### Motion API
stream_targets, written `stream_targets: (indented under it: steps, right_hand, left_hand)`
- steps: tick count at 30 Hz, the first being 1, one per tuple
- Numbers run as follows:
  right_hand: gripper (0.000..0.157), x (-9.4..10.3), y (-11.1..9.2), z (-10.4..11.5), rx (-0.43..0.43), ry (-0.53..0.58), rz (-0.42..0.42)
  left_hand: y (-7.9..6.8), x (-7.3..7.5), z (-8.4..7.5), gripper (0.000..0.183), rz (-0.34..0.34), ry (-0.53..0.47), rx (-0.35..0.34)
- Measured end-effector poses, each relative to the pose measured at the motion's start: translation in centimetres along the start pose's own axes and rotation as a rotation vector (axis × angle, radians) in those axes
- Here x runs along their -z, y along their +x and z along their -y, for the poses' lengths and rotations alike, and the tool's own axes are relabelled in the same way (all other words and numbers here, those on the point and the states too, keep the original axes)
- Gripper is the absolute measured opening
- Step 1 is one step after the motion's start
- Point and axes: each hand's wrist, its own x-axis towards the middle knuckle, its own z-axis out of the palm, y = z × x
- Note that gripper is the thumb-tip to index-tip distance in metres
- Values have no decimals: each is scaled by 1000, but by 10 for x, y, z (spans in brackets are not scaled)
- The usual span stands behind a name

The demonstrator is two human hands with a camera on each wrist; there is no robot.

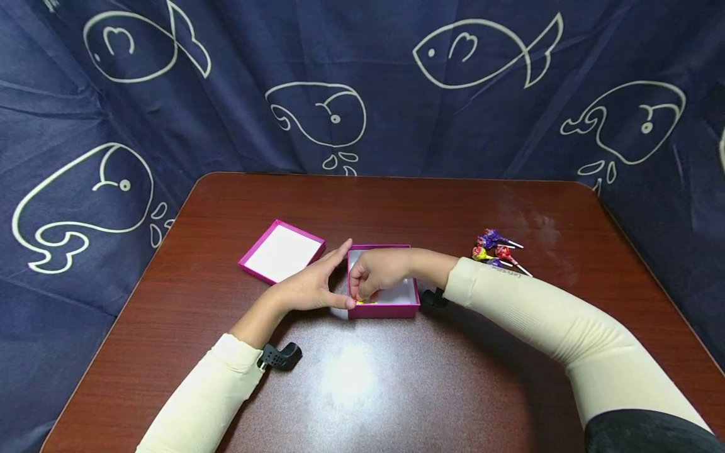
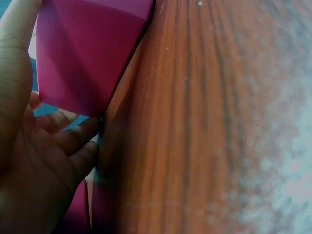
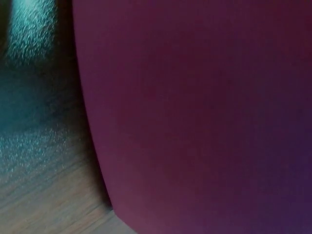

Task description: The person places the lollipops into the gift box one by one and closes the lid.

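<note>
A magenta box [image 1: 391,311] with a white inside stands uncovered mid-table. Along its left side lies my left hand [image 1: 308,286], thumb at the near left corner and the extended fingers reaching toward the far left corner. The left wrist view shows this hand [image 2: 44,161] against the box wall [image 2: 83,58]. My right hand [image 1: 382,270] reaches down into the box, its curled fingers pinching a yellow-wrapped lollipop [image 1: 365,302] near the front left inside corner; most of the lollipop is hidden. Only the box's outer wall [image 3: 195,117] fills the right wrist view.
A magenta lid [image 1: 283,251] lies left of the box, white inside facing up. Several wrapped lollipops [image 1: 493,239], purple, red and yellow, lie in a pile to the right, beyond my right forearm. A blue curtain [image 1: 391,145] hangs behind the brown table [image 1: 453,207].
</note>
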Motion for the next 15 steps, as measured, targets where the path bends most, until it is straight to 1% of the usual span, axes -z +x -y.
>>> stream_targets:
  steps: [5, 8, 12, 15]
  right_hand:
    - [11, 1, -1, 0, 9, -2, 22]
    - [10, 3, -5, 0, 19, -26, 12]
    - [11, 10, -15, 1, 37, -55, -15]
    - [16, 19, -30, 7, 61, -63, -51]
  left_hand:
    - [0, -1, -1, 117, 3, 5, -3]
    - [0, -2, -1, 116, 0, 6, -6]
    - [0, -2, -1, 116, -2, 11, -3]
    - [-1, -1, -1, 115, -3, 20, 3]
